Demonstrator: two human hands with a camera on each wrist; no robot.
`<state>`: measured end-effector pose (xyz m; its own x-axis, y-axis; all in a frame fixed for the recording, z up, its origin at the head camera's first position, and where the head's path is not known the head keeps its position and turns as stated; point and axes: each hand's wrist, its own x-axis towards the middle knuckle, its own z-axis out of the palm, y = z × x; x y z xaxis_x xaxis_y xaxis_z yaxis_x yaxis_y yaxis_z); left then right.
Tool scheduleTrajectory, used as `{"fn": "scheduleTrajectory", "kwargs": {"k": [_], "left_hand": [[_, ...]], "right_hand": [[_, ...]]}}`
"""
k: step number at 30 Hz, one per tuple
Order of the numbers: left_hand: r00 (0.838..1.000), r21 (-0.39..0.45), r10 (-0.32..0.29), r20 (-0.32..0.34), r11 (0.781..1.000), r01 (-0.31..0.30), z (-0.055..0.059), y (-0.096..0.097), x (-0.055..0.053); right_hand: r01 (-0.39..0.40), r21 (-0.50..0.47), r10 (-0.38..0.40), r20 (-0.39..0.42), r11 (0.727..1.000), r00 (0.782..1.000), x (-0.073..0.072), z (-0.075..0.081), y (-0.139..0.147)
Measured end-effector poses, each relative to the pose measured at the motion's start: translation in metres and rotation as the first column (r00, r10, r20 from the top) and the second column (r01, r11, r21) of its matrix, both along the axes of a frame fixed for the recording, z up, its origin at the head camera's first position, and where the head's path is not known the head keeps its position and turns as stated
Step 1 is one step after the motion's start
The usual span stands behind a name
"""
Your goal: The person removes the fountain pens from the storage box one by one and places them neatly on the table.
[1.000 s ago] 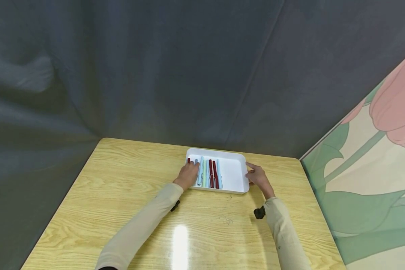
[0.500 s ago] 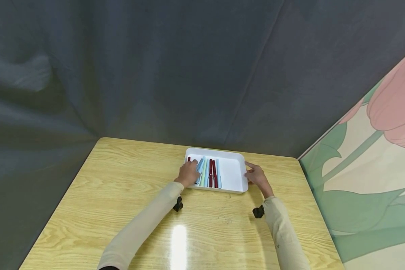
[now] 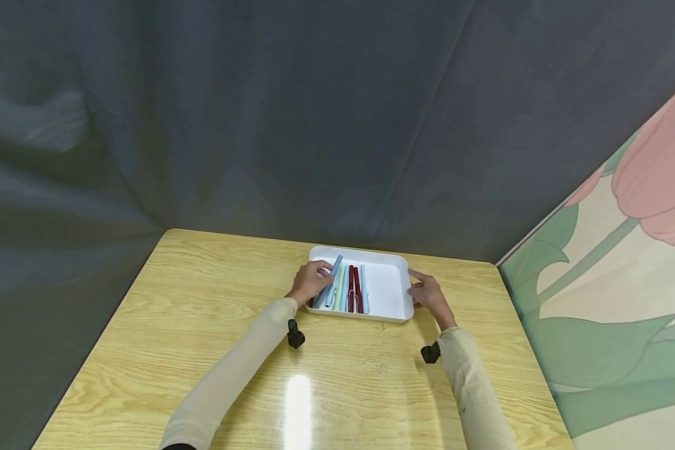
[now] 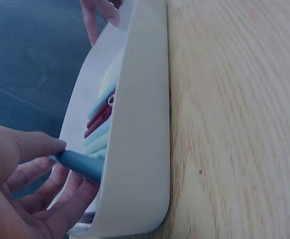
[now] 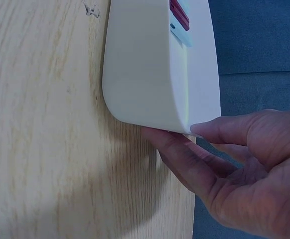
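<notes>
In the head view, a white tray holds several long clothes pegs, side by side in its left and middle part. A red peg with a metal spring lies among pale blue and pale green ones. My left hand is over the tray's left end and pinches a blue peg between thumb and fingers; the peg lies tilted there. Part of a dark red peg shows beneath that hand. My right hand grips the tray's right wall, thumb at the rim and fingers against the outside.
The tray stands near the far edge of a wooden table. A dark curtain hangs behind it. On the right is a wall with painted flowers. Each wrist carries a small black camera.
My left hand has risen a little and shifted left and up in the head view. The blue peg is now tilted in its fingers. The right hand stays on the tray.
</notes>
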<state>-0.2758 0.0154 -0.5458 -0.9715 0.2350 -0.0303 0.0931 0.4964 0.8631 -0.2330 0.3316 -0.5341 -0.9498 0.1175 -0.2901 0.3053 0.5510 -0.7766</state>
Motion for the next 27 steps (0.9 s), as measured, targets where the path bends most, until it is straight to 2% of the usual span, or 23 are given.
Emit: {"fn": "scheduleTrajectory", "kwargs": {"k": [5, 11, 16, 19, 27], "left_hand": [[0.994, 0.132, -0.028, 0.107, 0.991, 0.014, 0.0, -0.004, -0.002], [0.973, 0.287, -0.048, 0.226, 0.958, -0.019, 0.003, -0.009, -0.004], [0.952, 0.38, -0.099, 0.289, 0.925, -0.019, 0.006, -0.017, -0.008], [0.944, 0.404, -0.113, 0.31, 0.915, -0.023, 0.008, -0.022, -0.011], [0.937, 0.409, -0.076, 0.341, 0.909, -0.075, 0.013, -0.034, -0.014]], "right_hand": [[0.001, 0.004, -0.001, 0.001, 1.0, 1.0, 0.0, 0.0, 0.0], [-0.003, -0.001, 0.003, 0.0, 1.0, 1.0, -0.001, 0.0, 0.0], [0.002, -0.009, -0.002, 0.013, 1.0, 1.0, -0.001, 0.001, -0.001], [-0.003, -0.017, 0.003, 0.015, 1.0, 1.0, -0.001, 0.002, -0.002], [-0.014, -0.082, 0.016, 0.02, 0.997, 1.0, -0.001, 0.002, 0.008]]}}
